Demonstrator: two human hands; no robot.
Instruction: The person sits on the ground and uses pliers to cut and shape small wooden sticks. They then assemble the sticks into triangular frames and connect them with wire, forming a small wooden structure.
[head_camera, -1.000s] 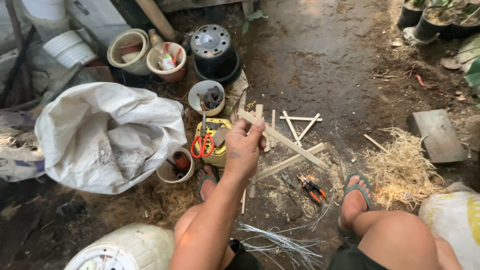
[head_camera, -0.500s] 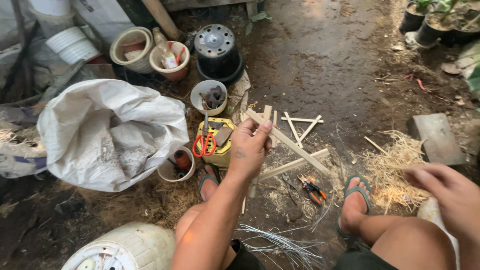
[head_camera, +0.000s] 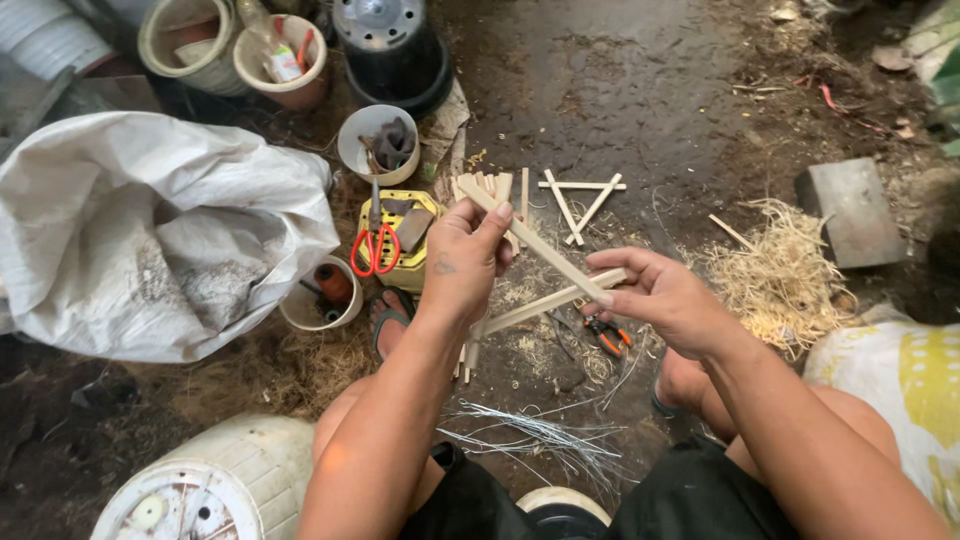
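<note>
My left hand (head_camera: 462, 262) grips a bundle of thin wooden sticks (head_camera: 535, 245), with one long stick slanting down to the right. My right hand (head_camera: 662, 296) pinches the lower end of that slanting stick and touches a second stick (head_camera: 545, 304) crossing below it. Both hands hover above the dirt floor between my knees. More cut sticks (head_camera: 583, 200) lie crossed on the ground beyond my hands.
A big white sack (head_camera: 150, 230) lies left. Red-handled scissors (head_camera: 375, 245) rest on a yellow tray (head_camera: 427, 205). Small orange pliers (head_camera: 606, 335) and thin wires (head_camera: 530, 435) lie under my hands. Wood shavings (head_camera: 785, 275), a brick (head_camera: 850, 210), pots (head_camera: 285, 60) and a white drum (head_camera: 215, 485) surround me.
My right hand has come in from the lower right and taken hold of the slanting stick's lower end. My left hand has kept hold of the sticks in about the same place.
</note>
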